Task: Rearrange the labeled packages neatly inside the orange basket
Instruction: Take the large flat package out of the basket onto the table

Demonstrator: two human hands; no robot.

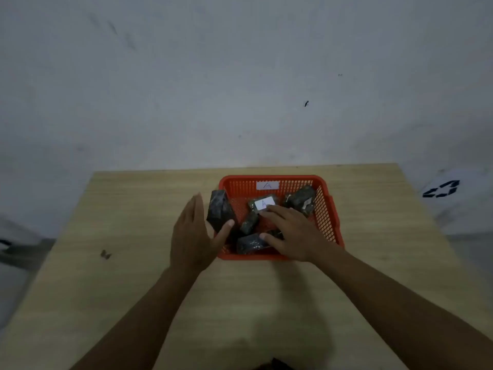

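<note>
An orange basket (326, 209) with a white "A" label on its far wall sits on the wooden table. Several dark wrapped packages lie jumbled inside. One package (262, 204) in the middle shows a white "A" label; another (300, 200) leans at the right rear. My left hand (193, 233) holds a dark package (220, 210) upright at the basket's left edge, thumb in front, fingers behind. My right hand (290, 232) reaches into the basket, fingers spread over the labeled package and a front package (250, 244), touching them but not clearly gripping.
The light wooden table (133, 263) stands against a grey wall. A small dark mark (106, 254) lies on the table at the left. To the right, beyond the table edge, a white surface carries a black recycling symbol (441, 189).
</note>
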